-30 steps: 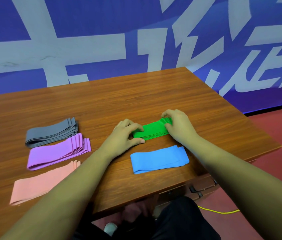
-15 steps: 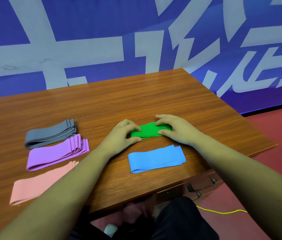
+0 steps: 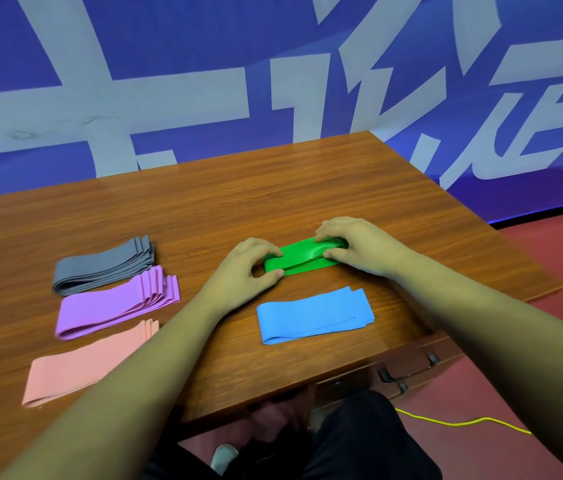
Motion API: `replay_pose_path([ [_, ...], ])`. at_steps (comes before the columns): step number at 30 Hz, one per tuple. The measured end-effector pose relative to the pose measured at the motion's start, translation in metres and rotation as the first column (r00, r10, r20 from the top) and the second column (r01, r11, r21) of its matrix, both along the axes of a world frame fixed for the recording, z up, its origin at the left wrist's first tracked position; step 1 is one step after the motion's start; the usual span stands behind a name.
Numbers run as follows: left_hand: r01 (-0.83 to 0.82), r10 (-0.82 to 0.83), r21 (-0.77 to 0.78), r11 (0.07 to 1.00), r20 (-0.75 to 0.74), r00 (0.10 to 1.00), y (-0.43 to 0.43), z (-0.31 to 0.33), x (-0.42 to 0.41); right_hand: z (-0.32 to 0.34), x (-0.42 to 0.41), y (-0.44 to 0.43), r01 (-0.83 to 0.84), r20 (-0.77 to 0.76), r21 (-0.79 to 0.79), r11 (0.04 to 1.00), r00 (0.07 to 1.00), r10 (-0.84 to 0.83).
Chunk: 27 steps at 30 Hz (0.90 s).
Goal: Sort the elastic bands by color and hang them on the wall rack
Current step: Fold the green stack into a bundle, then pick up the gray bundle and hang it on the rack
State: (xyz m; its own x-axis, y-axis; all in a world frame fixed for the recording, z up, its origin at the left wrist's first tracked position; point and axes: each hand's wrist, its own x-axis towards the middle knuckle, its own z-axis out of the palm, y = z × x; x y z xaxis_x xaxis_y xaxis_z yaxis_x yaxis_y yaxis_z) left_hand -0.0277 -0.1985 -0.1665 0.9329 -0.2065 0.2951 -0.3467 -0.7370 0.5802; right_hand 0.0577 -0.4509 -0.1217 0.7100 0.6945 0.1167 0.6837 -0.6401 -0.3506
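Observation:
A stack of green bands (image 3: 302, 258) lies on the wooden table (image 3: 273, 188) between my hands. My left hand (image 3: 243, 271) pinches its left end with thumb and fingers. My right hand (image 3: 359, 245) grips its right end, fingers over the top. Just in front lies a flat blue stack (image 3: 314, 315). On the left, from far to near, lie a grey stack (image 3: 103, 265), a purple stack (image 3: 117, 303) and a pink stack (image 3: 89, 362); my left forearm covers the pink stack's right end. No wall rack is in view.
A blue wall with large white characters (image 3: 186, 95) stands right behind the table. The table's right edge drops to a red floor (image 3: 550, 341) with a yellow cord (image 3: 463, 422). A drawer handle (image 3: 408, 370) shows under the near edge, above my legs.
My right hand has slid from the far end of the green stack to lie over its top right. The left hand stays pinched on the left end.

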Motion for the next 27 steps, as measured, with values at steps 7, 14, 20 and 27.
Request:
replay_pose_path([
  [7, -0.016, 0.020, 0.077, 0.997, -0.053, 0.998, -0.001, 0.001, -0.001, -0.016, -0.020, -0.010, 0.041, -0.055, -0.039, 0.998, 0.998, -0.044],
  [14, -0.057, 0.057, 0.011, 0.998, -0.055, 0.997, 0.039, 0.053, -0.031, 0.030, -0.043, 0.037, 0.140, -0.014, 0.023, 0.990, 0.990, -0.139],
  [20, -0.298, 0.298, 0.024, 0.954, -0.008, 0.954, 0.140, 0.083, -0.094, 0.056, -0.084, 0.139, 0.076, 0.000, 0.057, 0.996, 0.997, -0.076],
  [27, -0.499, 0.499, 0.026, 0.866, -0.008, 0.867, 0.248, 0.065, -0.131, 0.050, -0.084, 0.260, -0.041, -0.058, 0.093, 0.995, 0.997, 0.047],
])
